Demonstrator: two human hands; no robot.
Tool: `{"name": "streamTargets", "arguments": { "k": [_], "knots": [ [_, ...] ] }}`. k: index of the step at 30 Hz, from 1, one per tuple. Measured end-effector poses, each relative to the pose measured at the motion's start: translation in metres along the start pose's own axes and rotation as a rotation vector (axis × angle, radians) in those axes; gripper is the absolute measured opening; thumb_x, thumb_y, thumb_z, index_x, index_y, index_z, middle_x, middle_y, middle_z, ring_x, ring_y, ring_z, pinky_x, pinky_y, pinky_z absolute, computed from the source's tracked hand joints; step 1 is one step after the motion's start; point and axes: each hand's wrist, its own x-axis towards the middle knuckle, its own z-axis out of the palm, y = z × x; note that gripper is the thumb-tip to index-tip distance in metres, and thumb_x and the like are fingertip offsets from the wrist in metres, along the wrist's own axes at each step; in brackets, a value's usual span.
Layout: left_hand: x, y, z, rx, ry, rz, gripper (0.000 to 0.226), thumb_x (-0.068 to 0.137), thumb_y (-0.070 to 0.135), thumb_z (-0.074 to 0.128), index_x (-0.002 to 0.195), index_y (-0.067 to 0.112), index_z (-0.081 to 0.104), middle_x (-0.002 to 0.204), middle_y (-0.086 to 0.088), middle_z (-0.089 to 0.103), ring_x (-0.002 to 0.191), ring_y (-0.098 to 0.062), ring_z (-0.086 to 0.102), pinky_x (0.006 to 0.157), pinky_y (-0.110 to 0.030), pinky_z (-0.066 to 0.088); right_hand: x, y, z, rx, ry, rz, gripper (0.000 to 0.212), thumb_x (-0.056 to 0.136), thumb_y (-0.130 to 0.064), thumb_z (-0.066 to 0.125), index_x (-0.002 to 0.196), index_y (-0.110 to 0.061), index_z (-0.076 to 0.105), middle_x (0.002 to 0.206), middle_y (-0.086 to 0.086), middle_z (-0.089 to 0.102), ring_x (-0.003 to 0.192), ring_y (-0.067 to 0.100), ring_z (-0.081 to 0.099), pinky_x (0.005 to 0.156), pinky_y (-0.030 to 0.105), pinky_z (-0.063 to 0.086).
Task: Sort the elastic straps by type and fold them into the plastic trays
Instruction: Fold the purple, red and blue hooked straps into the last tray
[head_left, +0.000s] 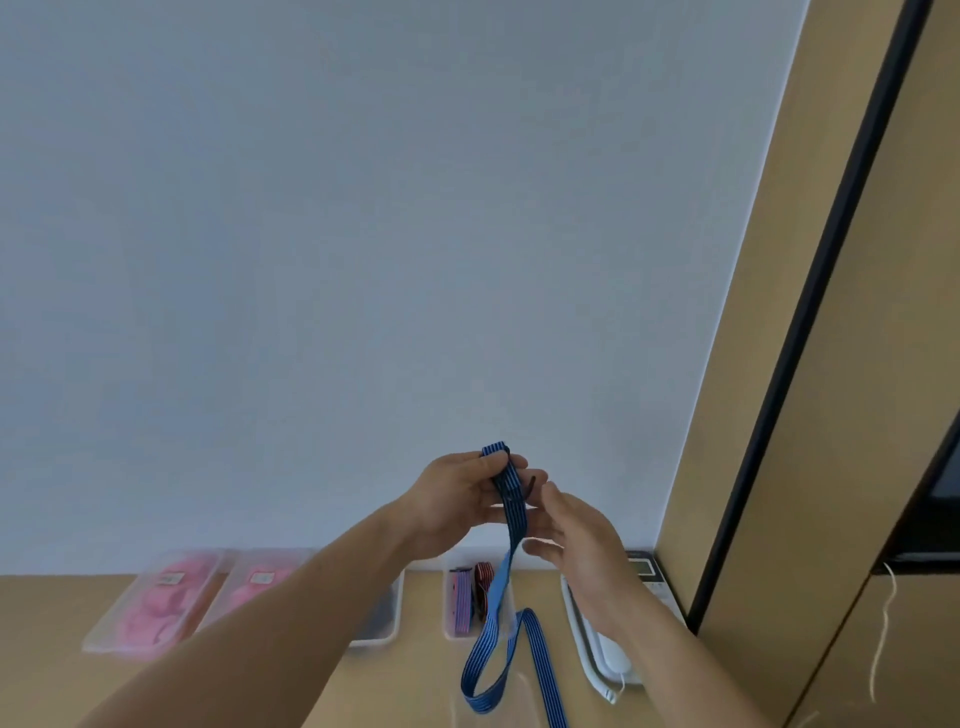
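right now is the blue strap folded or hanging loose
Mostly loose: the blue strap is doubled over only at its top, in the grip of the left hand; the rest hangs in a loop toward the table.

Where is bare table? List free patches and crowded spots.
Bare table left of the pink trays; a strip between the strap tray and the phone handset, crossed by the blue strap. Crowded along the wall, trays side by side.

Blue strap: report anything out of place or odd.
The blue strap, gripped by the left hand, is unfolded; its tail hangs across the tray of folded straps and loops on the table. No damage visible.
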Motion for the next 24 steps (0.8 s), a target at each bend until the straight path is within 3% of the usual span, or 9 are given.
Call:
{"name": "streamTargets", "arguments": {
  "k": [2,5,8,12,18,21,24],
  "knots": [
    [-0.004,0.002,-0.003,0.073,0.017,0.005,0.027,0.103,0.018,0.044,0.114,0.002,0.063,0.112,-0.013,0.072,0.098,-0.024,0.065,0.078,-0.034,0.045,0.0,0.0,0.004,0.024,-0.055,0.017,0.064,0.085,-0.055,0.055,0.117,0.0,0.064,0.09,0.01,0.069,0.081,0.027,0.068,0.09,0.05,0.054],
    [-0.01,0.005,-0.007,0.151,0.024,0.01,0.027,0.104,0.017,0.043,0.115,0.002,0.062,0.109,-0.01,0.074,0.093,-0.019,0.062,0.066,-0.027,0.037,-0.002,-0.003,0.01,0.101,-0.145,0.071,0.064,0.091,-0.049,0.056,0.12,0.008,0.055,0.076,0.009,0.053,0.06,0.027,0.058,0.067,0.044,0.051],
    [-0.015,0.007,-0.012,0.192,0.019,0.003,0.027,0.104,0.017,0.041,0.115,0.001,0.061,0.112,-0.016,0.072,0.09,-0.024,0.059,0.065,-0.028,0.037,-0.008,-0.008,0.016,0.044,-0.173,0.069,0.054,0.091,-0.045,0.055,0.106,0.006,0.063,0.076,0.01,0.06,0.051,0.021,0.048,0.049,0.031,0.042],
    [-0.02,0.008,-0.014,0.178,0.009,-0.003,0.025,0.103,0.018,0.043,0.114,0.003,0.06,0.109,-0.013,0.073,0.085,-0.022,0.059,0.068,-0.03,0.037,-0.011,-0.012,0.023,0.002,-0.097,-0.008,0.032,0.095,-0.031,0.057,0.094,-0.002,0.071,0.075,0.009,0.067,0.05,0.017,0.044,0.046,0.027,0.036],
    [-0.022,0.001,-0.011,0.343,0.033,0.054,0.022,0.099,0.023,0.054,0.102,0.005,0.067,0.094,-0.013,0.071,0.083,-0.019,0.064,0.073,-0.033,0.041,-0.011,-0.012,0.028,0.014,0.099,-0.087,0.022,0.092,-0.024,0.065,0.08,-0.009,0.076,0.074,0.013,0.072,0.045,0.018,0.041,0.044,0.026,0.036],
    [-0.022,0.0,-0.007,0.427,0.098,0.089,0.025,0.099,0.019,0.054,0.106,0.0,0.068,0.103,-0.012,0.075,0.09,-0.021,0.07,0.072,-0.029,0.045,-0.013,-0.008,0.029,-0.024,0.192,-0.035,0.026,0.089,-0.029,0.069,0.078,-0.006,0.076,0.068,0.01,0.071,0.044,0.016,0.042,0.043,0.023,0.035],
    [-0.021,0.001,-0.004,0.528,0.104,0.11,0.022,0.099,0.015,0.054,0.108,-0.002,0.066,0.104,-0.008,0.076,0.092,-0.018,0.072,0.071,-0.026,0.048,-0.016,-0.004,0.029,-0.099,0.268,0.047,0.045,0.087,-0.039,0.07,0.077,0.005,0.071,0.056,0.008,0.065,0.041,0.014,0.042,0.041,0.021,0.034]
  ]
}}
